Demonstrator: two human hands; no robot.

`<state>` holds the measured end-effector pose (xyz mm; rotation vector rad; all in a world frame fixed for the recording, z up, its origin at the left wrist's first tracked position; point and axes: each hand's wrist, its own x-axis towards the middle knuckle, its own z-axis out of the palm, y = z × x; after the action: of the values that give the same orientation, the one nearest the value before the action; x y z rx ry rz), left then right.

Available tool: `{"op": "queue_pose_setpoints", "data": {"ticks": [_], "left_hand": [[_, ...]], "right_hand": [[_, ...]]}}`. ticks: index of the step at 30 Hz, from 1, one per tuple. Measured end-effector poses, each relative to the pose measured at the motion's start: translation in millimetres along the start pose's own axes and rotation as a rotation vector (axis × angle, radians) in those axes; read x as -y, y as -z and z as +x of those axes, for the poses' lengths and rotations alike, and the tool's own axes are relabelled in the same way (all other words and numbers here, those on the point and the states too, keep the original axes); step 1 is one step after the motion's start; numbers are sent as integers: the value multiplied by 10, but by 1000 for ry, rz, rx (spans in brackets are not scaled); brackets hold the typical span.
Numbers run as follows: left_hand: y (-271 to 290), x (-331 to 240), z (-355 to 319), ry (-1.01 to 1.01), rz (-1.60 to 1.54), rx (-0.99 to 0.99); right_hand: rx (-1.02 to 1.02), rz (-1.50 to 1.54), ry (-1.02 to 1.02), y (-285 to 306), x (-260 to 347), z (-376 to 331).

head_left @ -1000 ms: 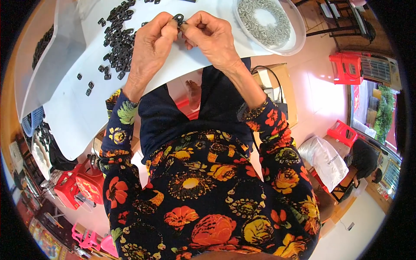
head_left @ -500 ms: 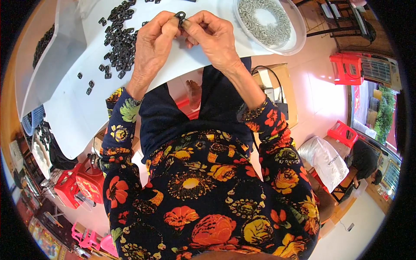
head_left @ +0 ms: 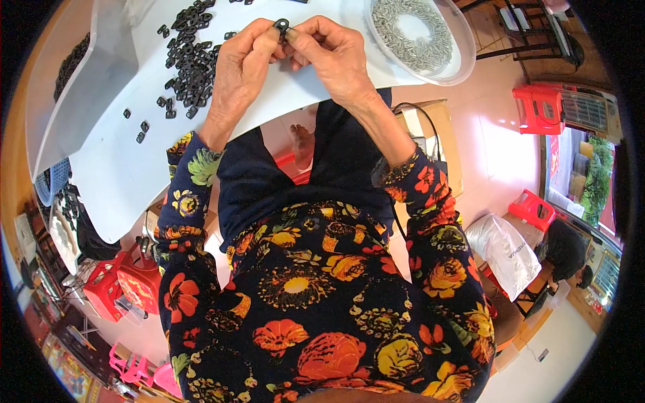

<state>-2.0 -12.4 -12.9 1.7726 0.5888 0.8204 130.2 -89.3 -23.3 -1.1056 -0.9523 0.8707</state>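
A small black part with a hole in its rounded end point(head_left: 281, 24) is pinched between both my hands above the white table point(head_left: 107, 174). My left hand point(head_left: 247, 64) grips it from the left, thumb against forefinger. From the right, my right hand point(head_left: 332, 57) closes on its other side; whether a screw is also in those fingers is hidden. Left of my hands lies a loose pile of similar small black parts point(head_left: 190, 64). On the right, a round clear tub point(head_left: 463, 67) holds many small silvery screws point(head_left: 430, 47), heaped in a ring.
A translucent bin point(head_left: 74, 101) with more black parts stands at the table's left. A blue basket point(head_left: 55, 180) sits beside it. Red stools point(head_left: 541, 107) stand on the floor right and left. At far right, a person in dark clothes point(head_left: 564, 248) bends near a white sack point(head_left: 504, 252).
My hands stay pinched on the black part, with only a slight shift of the fingers. The whole view has moved very slightly.
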Motion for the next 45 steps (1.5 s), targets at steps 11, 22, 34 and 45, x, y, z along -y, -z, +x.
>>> {"op": "queue_pose_setpoints", "data": {"ticks": [11, 22, 34, 45], "left_hand": [[66, 44, 21, 17, 84, 76], [33, 89, 37, 67, -124, 62], [135, 193, 71, 86, -196, 180], [99, 147, 53, 37, -91, 154]], "right_hand": [[-26, 13, -8, -25, 9, -5], [-5, 1, -54, 9, 8, 11], [129, -368, 243, 112, -34, 48], [136, -482, 378, 109, 52, 79]]}}
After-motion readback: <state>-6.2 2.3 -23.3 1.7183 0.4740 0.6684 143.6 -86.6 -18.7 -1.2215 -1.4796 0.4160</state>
